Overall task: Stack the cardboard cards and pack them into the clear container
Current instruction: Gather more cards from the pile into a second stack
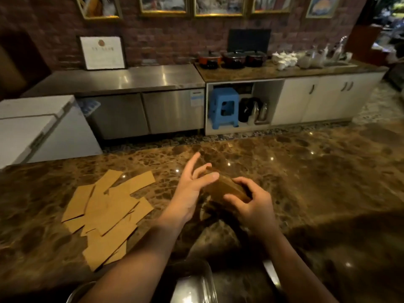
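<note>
1. The right hand (251,204) reaches in from the lower right, forearm slanting up toward the middle of the marble counter (306,171). Its fingers and thumb curl round the near end of a stack of cards (225,189), gripping it just above the counter.
2. The stack looks like a brown block, tilted so its far end points up and left. It is blurred, so the number of cards in it cannot be told.
3. The left hand (192,186) comes in from the lower left, forearm running diagonally up to the middle. Its fingers are straight and spread, the palm turned toward the stack; the thumb lies against the stack's left side. It is not wrapped round anything.
4. The two hands sit close together, with the stack between them.
5. Loose cards (107,213) lie scattered flat on the counter to the left of the left forearm, overlapping one another at mixed angles, well apart from the held stack.
6. A clear container (194,283) sits at the bottom edge of the view, between the two forearms, near the person. Only its rounded top part shows.
7. Across the room stand a steel worktop (131,79), a blue stool (224,106) under a second counter, and pots (231,59) by a brick wall.
</note>
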